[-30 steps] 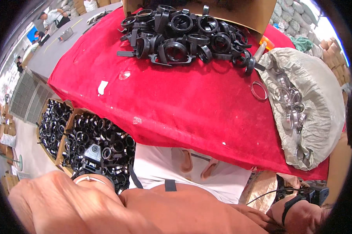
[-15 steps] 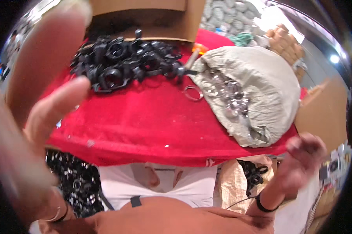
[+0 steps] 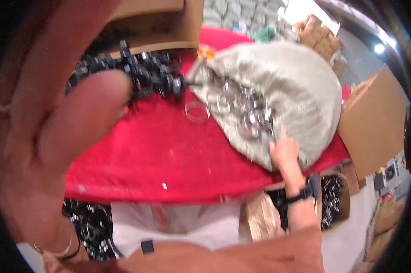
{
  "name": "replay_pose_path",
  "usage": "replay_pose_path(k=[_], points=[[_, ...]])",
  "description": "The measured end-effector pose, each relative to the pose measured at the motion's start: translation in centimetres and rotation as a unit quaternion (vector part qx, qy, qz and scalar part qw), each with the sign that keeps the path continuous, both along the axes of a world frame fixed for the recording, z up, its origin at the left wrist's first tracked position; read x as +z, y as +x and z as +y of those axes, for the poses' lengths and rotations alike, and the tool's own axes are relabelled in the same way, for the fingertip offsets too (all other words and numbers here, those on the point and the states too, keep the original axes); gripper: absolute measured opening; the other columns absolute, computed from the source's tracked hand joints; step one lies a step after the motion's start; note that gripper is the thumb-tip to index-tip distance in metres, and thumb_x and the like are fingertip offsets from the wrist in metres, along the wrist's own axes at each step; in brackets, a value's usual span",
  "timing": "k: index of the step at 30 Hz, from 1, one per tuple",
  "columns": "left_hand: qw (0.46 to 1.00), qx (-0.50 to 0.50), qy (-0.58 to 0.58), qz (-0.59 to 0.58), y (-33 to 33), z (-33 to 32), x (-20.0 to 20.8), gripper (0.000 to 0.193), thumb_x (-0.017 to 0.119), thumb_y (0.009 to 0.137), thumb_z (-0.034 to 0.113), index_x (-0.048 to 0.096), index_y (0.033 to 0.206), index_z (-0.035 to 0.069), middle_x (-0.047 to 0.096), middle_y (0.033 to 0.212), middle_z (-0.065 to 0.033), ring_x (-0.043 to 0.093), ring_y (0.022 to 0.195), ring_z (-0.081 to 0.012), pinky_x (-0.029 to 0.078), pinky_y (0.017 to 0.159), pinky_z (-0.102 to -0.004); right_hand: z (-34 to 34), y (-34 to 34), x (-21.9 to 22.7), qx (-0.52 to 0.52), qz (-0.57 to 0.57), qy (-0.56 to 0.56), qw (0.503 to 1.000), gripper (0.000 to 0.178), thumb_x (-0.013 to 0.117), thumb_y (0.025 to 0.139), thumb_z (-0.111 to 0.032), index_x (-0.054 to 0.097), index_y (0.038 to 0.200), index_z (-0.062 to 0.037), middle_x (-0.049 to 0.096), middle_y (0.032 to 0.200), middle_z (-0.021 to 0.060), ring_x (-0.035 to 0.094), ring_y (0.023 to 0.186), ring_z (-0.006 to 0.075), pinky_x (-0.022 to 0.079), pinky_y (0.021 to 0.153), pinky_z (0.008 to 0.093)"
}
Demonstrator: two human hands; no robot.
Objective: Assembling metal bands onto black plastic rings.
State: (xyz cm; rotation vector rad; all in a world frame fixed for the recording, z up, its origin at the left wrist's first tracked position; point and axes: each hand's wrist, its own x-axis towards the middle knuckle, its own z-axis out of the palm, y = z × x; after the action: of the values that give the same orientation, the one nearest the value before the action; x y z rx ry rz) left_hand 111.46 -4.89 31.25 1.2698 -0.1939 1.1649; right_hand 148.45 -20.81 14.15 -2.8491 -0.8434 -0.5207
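Observation:
Close up at the left, my left hand point(image 3: 50, 154) looms large, its thumb and fingers apart and nothing visible in them. It hides part of a pile of black ring-shaped clamps point(image 3: 155, 75) on the red cloth. Across the table, my right hand point(image 3: 286, 152) reaches over the near edge of a pale cloth sack point(image 3: 305, 73). Its fingers are parted beside shiny metal ring clamps point(image 3: 255, 116) lying in the sack's mouth. One loose metal ring point(image 3: 197, 112) rests on the red cloth left of the sack.
An open cardboard box point(image 3: 155, 29) stands behind the black pile, and another carton point(image 3: 374, 123) is at the right. Below the table edge are containers of black parts point(image 3: 94, 230) and a beige woven bag point(image 3: 262, 216). Grey sacks point(image 3: 228, 13) are stacked at the back.
My right hand has moved from beyond the table's right edge inward and up to the sack's mouth. My left hand stays raised and appears nearer. The whole view has shifted, moving the table leftward.

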Motion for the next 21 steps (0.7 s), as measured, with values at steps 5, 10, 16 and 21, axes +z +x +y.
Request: replay_pose_path(k=[5, 10, 16, 21], points=[[0.951, -0.286, -0.065, 0.100, 8.1, 4.8, -4.9, 0.049, 0.036, 0.097, 0.040, 0.055, 0.113, -0.002, 0.056, 0.115, -0.0208, 0.060, 0.098, -0.0402, 0.052, 0.080, -0.0558, -1.2, 6.2, 1.0, 0.022, -0.021, -0.121, 0.992, 0.023, 0.063, 0.077, -0.022, 0.067, 0.091, -0.0042, 0.066, 0.087, 0.0211, 0.064, 0.081, 0.0390, 0.052, 0.071, 0.0452], [0.905, -0.306, -0.225, 0.190, 12.4, 6.2, -10.7, 0.050, 0.032, 0.099, 0.041, 0.058, 0.110, -0.001, 0.063, 0.102, -0.0152, 0.062, 0.093, -0.0265, 0.054, 0.081, -0.0434, -5.2, 9.9, 5.9, 0.055, 0.361, 0.337, 0.868, 0.015, 0.069, 0.083, -0.025, 0.069, 0.084, -0.0098, 0.056, 0.057, -0.0020, 0.043, 0.042, 0.0076, 0.032, 0.039, 0.0214], [0.876, -0.308, -0.206, 0.309, 16.8, 5.0, -14.4, 0.034, 0.052, 0.094, 0.029, 0.058, 0.107, -0.003, 0.063, 0.099, -0.0148, 0.064, 0.088, -0.0227, 0.054, 0.078, -0.0365, -13.0, 19.7, 6.0, -0.080, 0.360, 0.616, 0.696, 0.018, 0.069, 0.084, -0.028, 0.060, 0.085, -0.0123, 0.046, 0.056, -0.0067, 0.031, 0.037, 0.0032, 0.020, 0.034, 0.0193], [0.863, -0.327, -0.177, 0.343, 19.6, 3.5, -16.0, 0.029, 0.050, 0.095, 0.022, 0.060, 0.105, -0.003, 0.064, 0.096, -0.0129, 0.064, 0.086, -0.0205, 0.053, 0.077, -0.0341, -27.5, 31.2, 5.4, -0.180, -0.016, 0.653, 0.735, 0.024, 0.068, 0.082, -0.034, 0.062, 0.072, -0.0130, 0.058, 0.060, 0.0036, 0.053, 0.045, 0.0161, 0.044, 0.042, 0.0295]])
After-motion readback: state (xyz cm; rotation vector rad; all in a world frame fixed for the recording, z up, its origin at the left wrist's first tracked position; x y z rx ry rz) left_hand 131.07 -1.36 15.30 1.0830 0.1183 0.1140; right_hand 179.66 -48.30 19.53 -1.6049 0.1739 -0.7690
